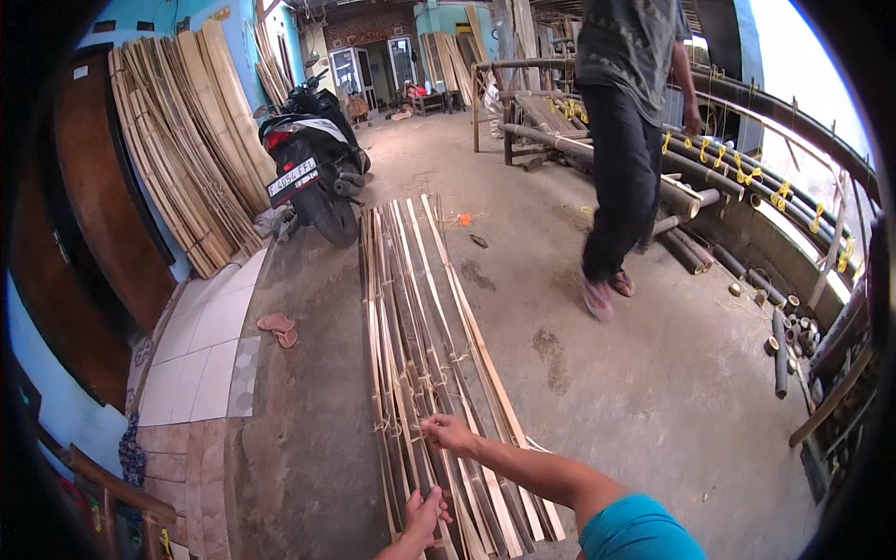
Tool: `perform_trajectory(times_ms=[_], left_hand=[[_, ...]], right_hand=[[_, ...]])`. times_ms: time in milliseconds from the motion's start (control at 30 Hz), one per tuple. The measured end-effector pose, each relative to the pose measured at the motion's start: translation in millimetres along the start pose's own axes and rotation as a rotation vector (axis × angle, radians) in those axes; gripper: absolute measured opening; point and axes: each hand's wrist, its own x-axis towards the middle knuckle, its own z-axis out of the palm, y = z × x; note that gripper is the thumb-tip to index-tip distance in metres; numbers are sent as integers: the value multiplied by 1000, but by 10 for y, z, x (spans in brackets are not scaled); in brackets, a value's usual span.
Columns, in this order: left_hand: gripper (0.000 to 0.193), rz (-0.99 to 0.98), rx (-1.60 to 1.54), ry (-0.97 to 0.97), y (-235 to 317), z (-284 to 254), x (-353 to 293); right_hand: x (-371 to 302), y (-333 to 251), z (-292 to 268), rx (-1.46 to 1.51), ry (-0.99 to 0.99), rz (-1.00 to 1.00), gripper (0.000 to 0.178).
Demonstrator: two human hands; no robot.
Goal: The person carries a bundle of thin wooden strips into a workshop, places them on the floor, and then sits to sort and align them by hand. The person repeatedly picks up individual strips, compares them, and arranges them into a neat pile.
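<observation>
Long split bamboo slats [439, 355], pale and dark brown, lie side by side on the concrete floor, running away from me. Thin pale ties cross them in places. My right hand [450, 435] reaches in over the slats from the right, its fingers pinched at a thin pale tie strip [417, 426] that is hard to see at the fingertips. Closer to me, my left hand [425, 515] hovers at or touches the slats, fingers slightly bent and apart, with nothing visible in it.
A parked scooter [313, 159] stands beyond the slats. More slats [187, 140] lean on the left wall. A person [621, 140] walks on the right, near bamboo poles [691, 187] and cut bamboo pieces [793, 331]. A pink sandal [278, 329] lies left.
</observation>
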Motion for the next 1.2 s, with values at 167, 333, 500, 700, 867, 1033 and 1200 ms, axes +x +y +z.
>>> perform_trajectory(times_ms=[167, 333, 500, 700, 867, 1033, 1200], left_hand=[[26, -101, 18, -58, 133, -133, 42], [36, -96, 23, -80, 186, -32, 89], [54, -146, -151, -108, 197, -20, 85], [55, -161, -114, -104, 108, 0, 110], [54, -140, -130, -89, 133, -91, 60], [48, -211, -148, -138, -51, 55, 77], [50, -240, -311, -259, 103, 324, -12]], right_hand=[[-228, -176, 255, -122, -202, 161, 37], [-259, -182, 190, -161, -135, -16, 36], [-38, -5, 157, -42, 102, -9, 31], [114, -301, -105, -353, -21, 150, 41], [-43, -489, -13, -1176, -484, 62, 45], [146, -348, -174, -1019, -171, -294, 42], [-127, -196, -784, -1081, -614, -3, 42]])
